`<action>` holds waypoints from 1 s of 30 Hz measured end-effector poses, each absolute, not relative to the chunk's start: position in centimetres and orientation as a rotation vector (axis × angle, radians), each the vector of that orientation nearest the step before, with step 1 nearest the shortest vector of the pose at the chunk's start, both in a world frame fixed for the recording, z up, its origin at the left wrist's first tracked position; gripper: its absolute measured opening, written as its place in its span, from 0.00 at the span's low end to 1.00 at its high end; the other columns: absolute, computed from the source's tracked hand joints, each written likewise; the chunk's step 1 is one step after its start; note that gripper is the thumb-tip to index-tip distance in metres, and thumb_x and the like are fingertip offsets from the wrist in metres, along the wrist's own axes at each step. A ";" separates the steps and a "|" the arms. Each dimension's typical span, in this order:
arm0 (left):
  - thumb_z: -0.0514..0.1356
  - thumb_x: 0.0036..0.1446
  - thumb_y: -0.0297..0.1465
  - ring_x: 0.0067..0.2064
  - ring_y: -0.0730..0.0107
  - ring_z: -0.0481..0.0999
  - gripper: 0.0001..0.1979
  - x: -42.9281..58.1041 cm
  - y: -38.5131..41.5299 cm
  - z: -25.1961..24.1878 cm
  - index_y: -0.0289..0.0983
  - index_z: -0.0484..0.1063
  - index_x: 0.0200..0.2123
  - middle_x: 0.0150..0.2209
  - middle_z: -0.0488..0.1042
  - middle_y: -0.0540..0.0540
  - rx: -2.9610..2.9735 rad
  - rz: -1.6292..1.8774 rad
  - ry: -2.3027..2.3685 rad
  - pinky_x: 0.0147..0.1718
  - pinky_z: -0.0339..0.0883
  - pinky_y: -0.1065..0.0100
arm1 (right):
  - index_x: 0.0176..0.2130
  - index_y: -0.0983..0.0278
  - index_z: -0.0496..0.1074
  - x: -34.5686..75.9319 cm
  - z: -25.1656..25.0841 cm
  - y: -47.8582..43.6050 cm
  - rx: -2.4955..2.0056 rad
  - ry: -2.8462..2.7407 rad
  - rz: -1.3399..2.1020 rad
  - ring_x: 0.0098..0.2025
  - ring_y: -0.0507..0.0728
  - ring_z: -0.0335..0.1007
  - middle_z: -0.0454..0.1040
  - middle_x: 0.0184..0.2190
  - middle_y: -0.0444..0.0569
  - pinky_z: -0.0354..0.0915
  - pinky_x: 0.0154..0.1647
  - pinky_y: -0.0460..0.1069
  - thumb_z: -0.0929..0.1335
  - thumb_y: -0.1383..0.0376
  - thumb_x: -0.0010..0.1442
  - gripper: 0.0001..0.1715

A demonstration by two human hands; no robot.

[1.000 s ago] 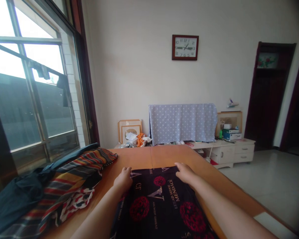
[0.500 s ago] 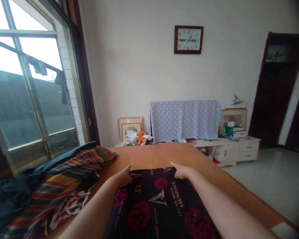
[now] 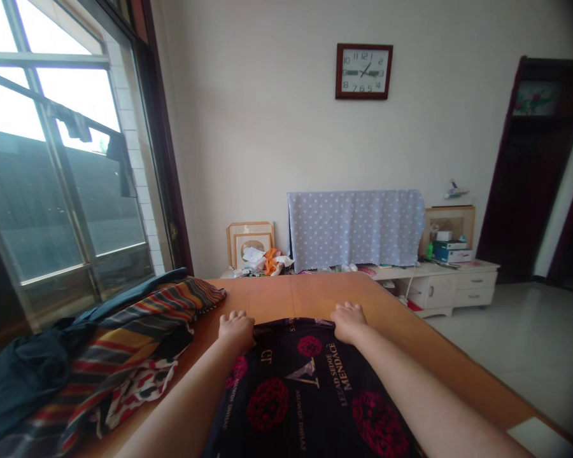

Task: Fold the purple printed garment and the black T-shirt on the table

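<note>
Gripping dark printed cloth (image 3: 286, 416), left hand (image 3: 237, 329) and right hand (image 3: 349, 322) have fingers curled closed. Set apart, they seemingly spread the far edge between them.

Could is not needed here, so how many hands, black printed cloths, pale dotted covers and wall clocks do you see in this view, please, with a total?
Hands: 2 (left hand, right hand)
Black printed cloth: 1
Pale dotted cover: 1
Wall clock: 1
Total: 5
</note>
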State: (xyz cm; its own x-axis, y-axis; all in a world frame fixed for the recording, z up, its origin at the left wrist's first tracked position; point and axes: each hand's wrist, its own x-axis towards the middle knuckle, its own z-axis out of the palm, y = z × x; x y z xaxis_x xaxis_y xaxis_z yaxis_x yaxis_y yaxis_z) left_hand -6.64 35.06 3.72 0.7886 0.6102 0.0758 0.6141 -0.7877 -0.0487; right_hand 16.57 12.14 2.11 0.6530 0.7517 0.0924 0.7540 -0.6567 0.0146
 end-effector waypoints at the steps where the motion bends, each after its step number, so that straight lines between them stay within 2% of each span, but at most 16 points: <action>1: 0.67 0.43 0.39 0.58 0.42 0.66 0.19 -6.9 34.5 3.7 0.41 0.78 0.41 0.51 0.73 0.37 -2.891 -0.124 -0.978 0.54 0.53 0.44 | 0.42 0.63 0.79 16.1 2.0 11.7 -2.821 -1.285 -0.201 0.58 0.70 0.62 0.74 0.51 0.59 0.54 0.54 0.62 0.68 0.72 0.52 0.17; 8: 0.59 0.53 0.35 0.50 0.51 0.69 0.09 -11.0 30.9 3.5 0.42 0.74 0.38 0.42 0.77 0.43 -2.827 -0.448 -0.962 0.53 0.50 0.48 | 0.39 0.61 0.76 12.7 1.9 7.3 -2.722 -1.190 -0.464 0.53 0.64 0.62 0.75 0.45 0.54 0.49 0.49 0.57 0.65 0.73 0.53 0.15; 14: 0.57 0.55 0.34 0.48 0.54 0.68 0.06 -16.7 26.9 4.2 0.42 0.71 0.36 0.40 0.76 0.45 -2.779 -0.662 -0.914 0.55 0.47 0.50 | 0.34 0.61 0.71 8.6 2.4 2.1 -2.537 -1.198 -0.598 0.47 0.60 0.61 0.75 0.37 0.49 0.46 0.43 0.53 0.68 0.71 0.51 0.07; 19: 0.56 0.56 0.31 0.47 0.55 0.68 0.05 -21.5 23.1 4.0 0.43 0.70 0.35 0.38 0.75 0.45 -2.733 -0.763 -0.880 0.58 0.43 0.49 | 0.32 0.60 0.69 4.7 2.0 -2.5 -2.468 -1.169 -0.645 0.45 0.59 0.61 0.75 0.34 0.47 0.46 0.42 0.52 0.68 0.68 0.55 0.03; 30: 0.55 0.54 0.28 0.50 0.54 0.67 0.07 -27.8 17.0 3.1 0.43 0.70 0.36 0.41 0.75 0.45 -2.802 -0.686 -0.868 0.63 0.35 0.47 | 0.34 0.59 0.69 -1.9 1.4 -8.1 -2.482 -1.136 -0.655 0.46 0.59 0.61 0.76 0.35 0.46 0.47 0.44 0.52 0.68 0.72 0.54 0.08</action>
State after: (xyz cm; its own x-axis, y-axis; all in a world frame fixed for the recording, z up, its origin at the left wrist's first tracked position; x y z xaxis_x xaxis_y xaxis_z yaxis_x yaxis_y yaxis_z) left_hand -27.79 16.99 3.12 0.7313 0.5042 0.4593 0.5630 -0.8264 0.0107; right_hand -1.88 -8.10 1.43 0.5755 0.6194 0.5340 0.7725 -0.6259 -0.1066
